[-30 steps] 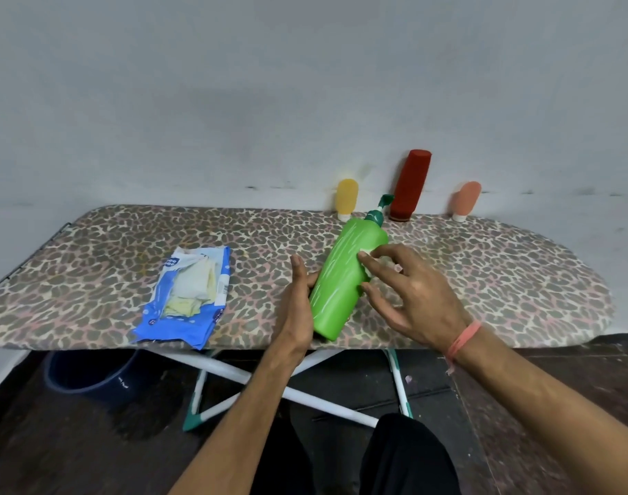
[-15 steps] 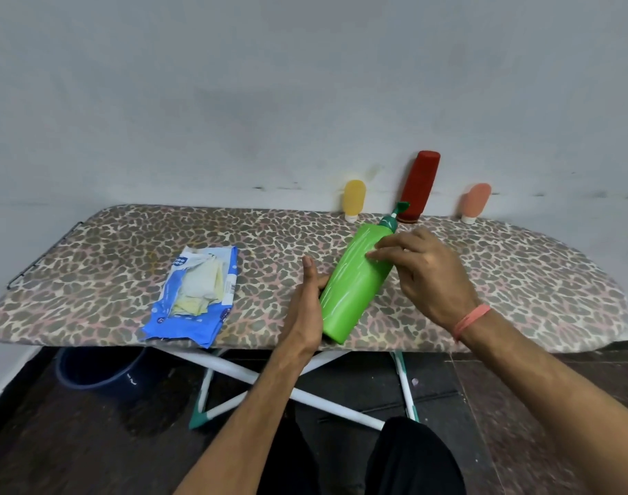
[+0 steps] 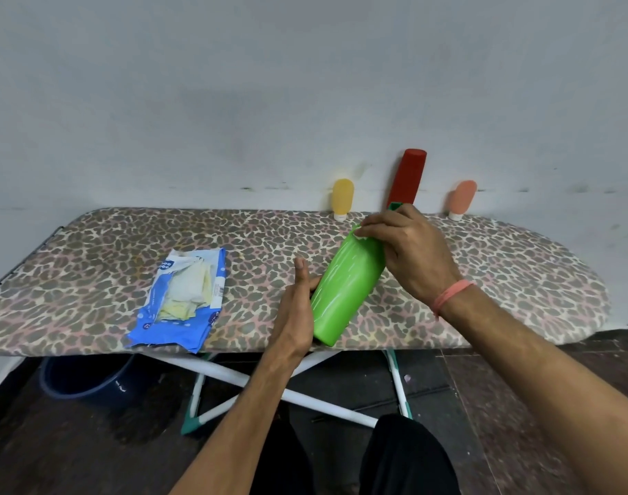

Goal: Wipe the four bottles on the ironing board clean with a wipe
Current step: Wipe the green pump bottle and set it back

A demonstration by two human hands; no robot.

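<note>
A bright green bottle lies slanted on the leopard-print ironing board, its base toward me. My left hand cups the bottle's lower end from the left, thumb up. My right hand presses a small white wipe against the bottle's shoulder and hides most of the dark green cap. Three more bottles lean against the wall at the board's far edge: a small yellow bottle, a tall red bottle and a small peach bottle.
An opened blue wipe packet lies on the board left of my hands, near the front edge. Under the board are its white crossed legs and a dark blue bucket on the floor. The grey wall stands right behind the board.
My right hand has slid the wipe from the bottle's middle up to its shoulder and now covers the cap. My left hand has stayed at the base.
</note>
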